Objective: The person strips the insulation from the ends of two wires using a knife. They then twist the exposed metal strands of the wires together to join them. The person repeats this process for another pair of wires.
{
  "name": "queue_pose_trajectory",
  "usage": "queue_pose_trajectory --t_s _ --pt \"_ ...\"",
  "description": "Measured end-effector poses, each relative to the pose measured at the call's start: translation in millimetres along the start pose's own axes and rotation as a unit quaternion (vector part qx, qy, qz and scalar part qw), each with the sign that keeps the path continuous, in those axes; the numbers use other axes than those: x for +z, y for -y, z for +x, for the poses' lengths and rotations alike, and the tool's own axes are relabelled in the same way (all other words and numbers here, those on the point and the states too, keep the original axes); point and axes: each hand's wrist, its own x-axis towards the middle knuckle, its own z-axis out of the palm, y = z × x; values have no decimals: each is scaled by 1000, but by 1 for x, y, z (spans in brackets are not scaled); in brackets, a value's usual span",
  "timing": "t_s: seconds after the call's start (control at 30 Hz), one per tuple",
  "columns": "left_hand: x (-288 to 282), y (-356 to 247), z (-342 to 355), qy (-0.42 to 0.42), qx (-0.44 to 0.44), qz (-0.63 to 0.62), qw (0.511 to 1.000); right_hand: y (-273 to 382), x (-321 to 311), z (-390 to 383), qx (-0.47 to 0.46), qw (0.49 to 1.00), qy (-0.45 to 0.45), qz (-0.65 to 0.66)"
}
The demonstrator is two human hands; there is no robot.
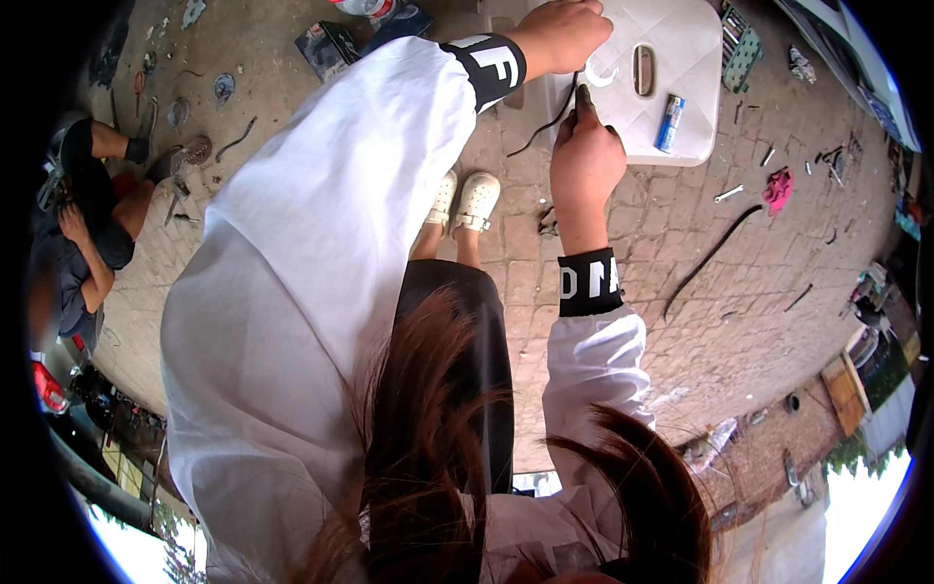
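My left hand [567, 35] is closed over the far left part of a white plastic stool [689, 44]; what its fingers hold is hidden. A thin black cord [545, 130] hangs past the stool's near left edge and runs up between my hands. Nearer to me, my right hand [590, 161] is closed, with something dark at its fingertips that I cannot make out. Between the hands, a curved white smear or strip [602, 76] shows on the seat, left of its slot. To the right lies a small blue and white tube or cylinder [670, 123].
On the brick floor at right lie a wrench [729, 194], a pink cloth [778, 190] and a long black strip [708, 257]. A green tool case [742, 54] stands beyond the stool. At left another person [83, 224] sits near scattered tools. Dark boxes [329, 51] lie at the far left.
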Motion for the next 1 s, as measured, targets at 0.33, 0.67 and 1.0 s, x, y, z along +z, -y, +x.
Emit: queue_pose_trajectory --t_s 0.33,0.67,1.0 --pt "5 3 1 -22 17 7 1000 3 -5 0 12 999 37 -24" --pt "13 5 0 -54 26 7 998 4 -1 -2 24 999 33 -16" --pt "4 0 2 -8 3 30 1000 5 2 -7 21 1000 11 -16"
